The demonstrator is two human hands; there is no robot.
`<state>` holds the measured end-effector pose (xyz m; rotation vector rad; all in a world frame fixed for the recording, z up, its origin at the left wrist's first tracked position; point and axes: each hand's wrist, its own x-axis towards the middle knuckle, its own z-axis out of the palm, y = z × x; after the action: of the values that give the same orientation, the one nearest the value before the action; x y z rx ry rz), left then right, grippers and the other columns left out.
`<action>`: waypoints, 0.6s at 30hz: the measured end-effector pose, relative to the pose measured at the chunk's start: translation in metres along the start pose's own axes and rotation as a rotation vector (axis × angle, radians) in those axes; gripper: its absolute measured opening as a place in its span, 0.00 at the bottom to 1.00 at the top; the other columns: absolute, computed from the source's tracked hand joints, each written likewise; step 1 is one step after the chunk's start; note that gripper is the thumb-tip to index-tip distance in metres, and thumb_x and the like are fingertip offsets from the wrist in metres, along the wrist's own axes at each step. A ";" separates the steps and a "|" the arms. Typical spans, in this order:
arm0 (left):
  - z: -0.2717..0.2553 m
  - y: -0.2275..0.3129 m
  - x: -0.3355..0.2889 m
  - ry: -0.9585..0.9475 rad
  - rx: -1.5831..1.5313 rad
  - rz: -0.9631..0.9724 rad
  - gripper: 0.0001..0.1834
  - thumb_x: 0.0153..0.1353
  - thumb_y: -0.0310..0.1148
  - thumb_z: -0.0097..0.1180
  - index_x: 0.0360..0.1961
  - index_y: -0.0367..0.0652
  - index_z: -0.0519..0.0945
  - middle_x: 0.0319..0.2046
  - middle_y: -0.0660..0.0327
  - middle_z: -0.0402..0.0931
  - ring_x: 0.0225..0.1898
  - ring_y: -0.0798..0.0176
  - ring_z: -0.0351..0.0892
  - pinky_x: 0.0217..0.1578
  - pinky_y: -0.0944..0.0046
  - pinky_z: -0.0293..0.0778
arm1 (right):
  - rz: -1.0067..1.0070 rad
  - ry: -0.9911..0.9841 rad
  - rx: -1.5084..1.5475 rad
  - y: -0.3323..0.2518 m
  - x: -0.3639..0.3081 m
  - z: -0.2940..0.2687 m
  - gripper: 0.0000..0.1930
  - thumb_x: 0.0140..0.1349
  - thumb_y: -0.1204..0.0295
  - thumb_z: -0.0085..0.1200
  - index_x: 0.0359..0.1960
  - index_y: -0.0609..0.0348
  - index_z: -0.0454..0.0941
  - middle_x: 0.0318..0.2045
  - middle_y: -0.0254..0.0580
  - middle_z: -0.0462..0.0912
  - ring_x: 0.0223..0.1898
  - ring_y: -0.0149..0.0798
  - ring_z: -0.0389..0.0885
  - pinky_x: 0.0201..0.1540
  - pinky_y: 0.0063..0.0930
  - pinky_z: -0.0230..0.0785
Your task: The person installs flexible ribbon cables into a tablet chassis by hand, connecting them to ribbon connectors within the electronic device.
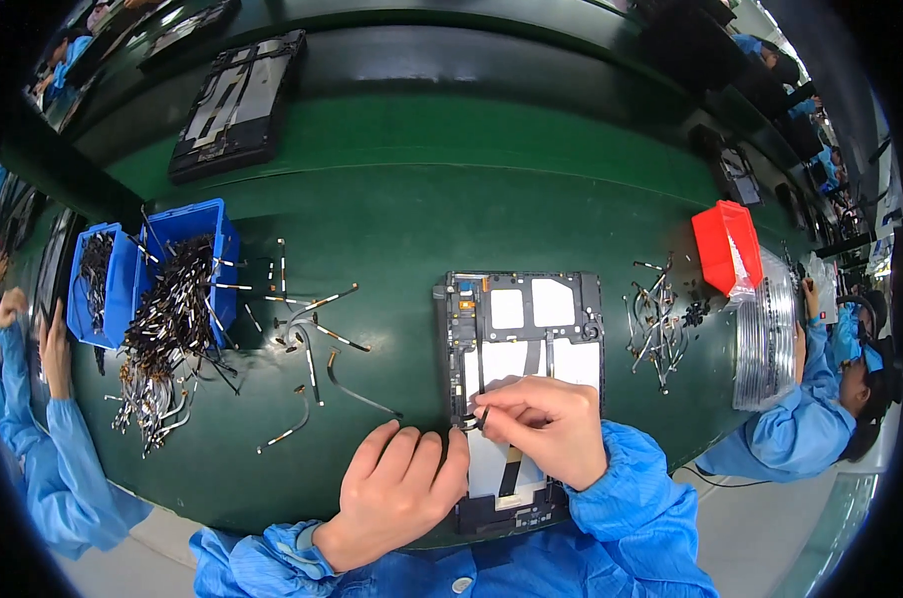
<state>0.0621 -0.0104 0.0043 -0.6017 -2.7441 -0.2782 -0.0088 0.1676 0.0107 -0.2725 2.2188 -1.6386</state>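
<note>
One opened black device [511, 354] lies flat on the counter [571, 219] directly before the person; a second opened unit [237, 105] rests farther back on the left, and a third panel [738, 174] at the far right. Two blue bins [224, 224] stand on the left, both filled with short cables [177, 299], which spill over the front in a heap too tangled to count. One red bin [715, 244] sits on the right, between a smaller cable pile [658, 324] and one stack of clear trays [765, 344].

The counter is dark green and glossy, with pale floor [172, 538] below; a co-worker in blue sits at either side.

The right hand [556, 429] reaches over the device, thumb and forefinger pinching a dark lead [479, 419] near its left edge. The left hand [399, 490] is palm down, fingers bent, fingertips beside that edge; whether its grip holds anything, I cannot tell.
</note>
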 end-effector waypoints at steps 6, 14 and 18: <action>-0.015 0.001 0.004 -0.133 -0.046 -0.002 0.14 0.51 0.34 0.56 0.39 0.44 0.82 0.27 0.66 0.72 0.35 0.66 0.76 0.48 0.62 0.76 | -0.023 -0.003 -0.009 0.005 0.000 -0.001 0.06 0.57 0.81 0.62 0.37 0.65 0.83 0.30 0.40 0.84 0.27 0.29 0.85 0.28 0.19 0.78; 0.014 0.019 0.006 0.048 -0.153 0.176 0.12 0.54 0.31 0.52 0.39 0.41 0.81 0.32 0.62 0.72 0.38 0.64 0.75 0.54 0.63 0.76 | -0.044 -0.012 -0.044 0.008 -0.001 -0.003 0.08 0.55 0.81 0.63 0.37 0.64 0.83 0.29 0.40 0.84 0.26 0.29 0.84 0.28 0.20 0.77; 0.014 0.022 0.008 0.022 -0.038 0.150 0.10 0.54 0.32 0.53 0.37 0.41 0.80 0.33 0.62 0.71 0.39 0.62 0.75 0.52 0.64 0.77 | -0.169 0.039 -0.158 0.001 0.002 -0.003 0.08 0.54 0.80 0.64 0.37 0.62 0.84 0.30 0.39 0.82 0.26 0.30 0.81 0.26 0.21 0.74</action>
<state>0.0616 0.0159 -0.0035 -0.8052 -2.6608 -0.2997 -0.0120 0.1696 0.0103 -0.4862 2.4169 -1.5652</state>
